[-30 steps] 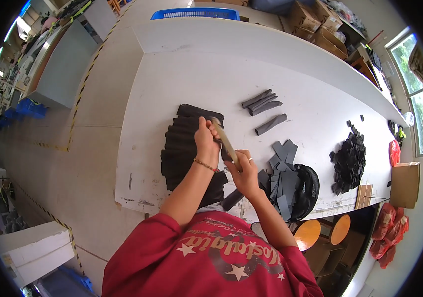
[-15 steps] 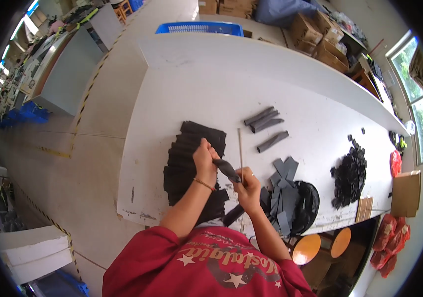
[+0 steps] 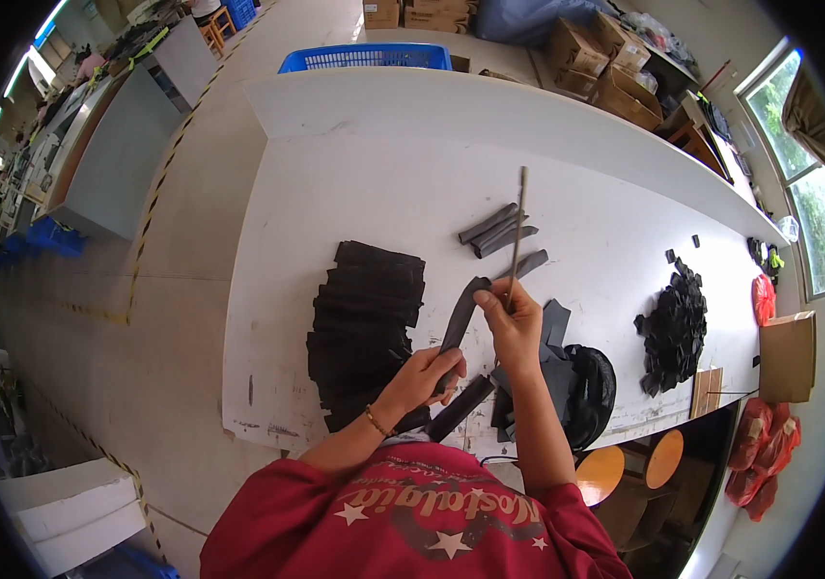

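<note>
A dark grey fabric tube [image 3: 461, 317] runs slantwise between my two hands. My left hand [image 3: 427, 374] is closed round its near end. With thumb and fingers, my right hand [image 3: 513, 323] pinches the tube's far end and also grips a thin rod [image 3: 520, 217] that sticks up past the fingers. To the left lies an overlapping row of black fabric pieces [image 3: 366, 304]. Beyond my right hand are several dark rolled tubes [image 3: 491, 230]. Another dark tube [image 3: 459, 407] lies close to my body. Flat grey strips [image 3: 554, 328], partly hidden by my right forearm, lie beside a black mesh-like bundle [image 3: 593, 394].
A heap of small black pieces [image 3: 673, 328] covers part of the white table [image 3: 335, 193] at right. A raised board [image 3: 489, 101] borders its far side, with a blue basket [image 3: 366, 58] behind. A cardboard box [image 3: 787, 357] and round stools [image 3: 601, 475] stand at right.
The twisted tube is now drawn out straight. My left hand has come nearer my body, while my right hand has moved up and right, with the rod raised across the rolled tubes.
</note>
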{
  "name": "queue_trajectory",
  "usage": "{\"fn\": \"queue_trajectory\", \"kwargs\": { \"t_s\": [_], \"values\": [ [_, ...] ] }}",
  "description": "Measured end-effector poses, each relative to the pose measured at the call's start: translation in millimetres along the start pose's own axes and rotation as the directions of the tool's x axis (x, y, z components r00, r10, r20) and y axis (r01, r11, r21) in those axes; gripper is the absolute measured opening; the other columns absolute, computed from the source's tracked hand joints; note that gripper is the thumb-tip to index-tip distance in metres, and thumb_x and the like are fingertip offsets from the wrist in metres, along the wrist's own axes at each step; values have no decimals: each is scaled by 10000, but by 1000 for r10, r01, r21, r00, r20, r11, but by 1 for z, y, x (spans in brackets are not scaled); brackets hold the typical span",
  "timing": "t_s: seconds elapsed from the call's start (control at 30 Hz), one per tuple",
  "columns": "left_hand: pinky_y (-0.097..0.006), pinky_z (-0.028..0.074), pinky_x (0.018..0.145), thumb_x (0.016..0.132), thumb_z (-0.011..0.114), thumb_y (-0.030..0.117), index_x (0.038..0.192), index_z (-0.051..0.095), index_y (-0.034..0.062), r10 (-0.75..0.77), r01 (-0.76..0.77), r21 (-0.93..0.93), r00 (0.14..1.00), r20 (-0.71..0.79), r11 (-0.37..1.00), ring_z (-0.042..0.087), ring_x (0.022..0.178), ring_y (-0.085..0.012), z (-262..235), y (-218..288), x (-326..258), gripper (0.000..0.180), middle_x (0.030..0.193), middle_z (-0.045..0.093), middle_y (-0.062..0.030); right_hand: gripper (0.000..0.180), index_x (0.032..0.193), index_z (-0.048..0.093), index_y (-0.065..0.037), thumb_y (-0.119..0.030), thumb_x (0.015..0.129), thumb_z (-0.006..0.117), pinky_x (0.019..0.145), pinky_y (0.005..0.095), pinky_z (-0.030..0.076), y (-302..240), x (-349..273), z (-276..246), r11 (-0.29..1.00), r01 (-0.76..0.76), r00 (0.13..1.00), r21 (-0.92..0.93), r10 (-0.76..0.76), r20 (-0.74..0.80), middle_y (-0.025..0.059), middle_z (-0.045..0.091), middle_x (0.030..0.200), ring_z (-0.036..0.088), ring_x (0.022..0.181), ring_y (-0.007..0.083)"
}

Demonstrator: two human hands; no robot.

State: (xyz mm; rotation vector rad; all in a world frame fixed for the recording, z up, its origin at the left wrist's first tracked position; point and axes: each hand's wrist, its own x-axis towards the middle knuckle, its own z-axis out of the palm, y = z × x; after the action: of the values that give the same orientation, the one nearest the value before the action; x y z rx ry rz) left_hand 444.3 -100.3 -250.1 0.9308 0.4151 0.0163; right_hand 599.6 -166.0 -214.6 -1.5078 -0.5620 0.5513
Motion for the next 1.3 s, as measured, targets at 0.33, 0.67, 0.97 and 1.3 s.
{"fn": "queue_trajectory", "kwargs": {
  "t_s": [0.33,0.67,0.97,1.3],
  "values": [
    [-228,443,596,978,497,204,899,571,10,442,-338,386,869,-221,858,569,645,-76,-25,-29,-12,222,694,589,-42,180,821,546,-45,-177,930,602,438,211,241,5,3,-31,982,-179,969,55,167,179,-57,434,563,341,486,20],
    [-340,544,673,978,488,216,812,536,56,323,-521,-203,743,-587,829,617,686,-173,-81,52,82,236,732,577,-32,197,793,530,-8,-150,889,627,500,250,321,10,12,-23,968,-75,929,-238,155,337,-32,418,580,386,565,51],
    [-273,465,615,762,768,215,795,581,42,272,-74,865,959,-74,496,548,668,-122,-60,3,-27,257,753,540,-27,277,1084,514,-52,-282,932,533,624,398,453,58,62,-73,723,-115,993,-681,111,-50,130,600,692,605,665,305],
    [-360,438,689,652,775,153,770,611,65,417,-72,996,908,45,49,553,810,-247,-55,-87,-31,220,777,533,-60,150,1045,592,-77,-120,907,551,636,395,469,70,-56,-127,707,41,958,-706,173,228,144,606,780,601,681,319]
  ]
}}
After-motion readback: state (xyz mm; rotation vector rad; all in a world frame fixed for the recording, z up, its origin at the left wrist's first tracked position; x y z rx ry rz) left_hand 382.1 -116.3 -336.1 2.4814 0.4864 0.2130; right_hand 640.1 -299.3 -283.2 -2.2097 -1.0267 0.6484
